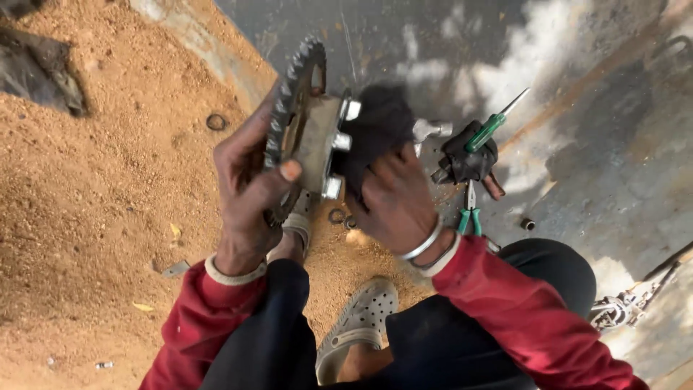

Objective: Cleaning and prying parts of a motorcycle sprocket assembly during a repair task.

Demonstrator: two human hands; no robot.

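**Both hands raised and closed, forearms converging**

The left hand (249, 188) is held up with its fingers curled round from behind and the thumb pressed flat across the front. The right hand (393, 198) faces it, back of the hand towards us, fingers bunched and gripping. Both wrists wear bands; red sleeves cover the forearms, which angle inward above bent knees.

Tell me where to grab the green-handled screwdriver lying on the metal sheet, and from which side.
Take the green-handled screwdriver by its green handle, coming from above and from the right. It lies tilted across a dark bundle, its bare shaft pointing up and right, so the handle sits raised and free. The right hand, busy with a dark cloth, is the nearer.
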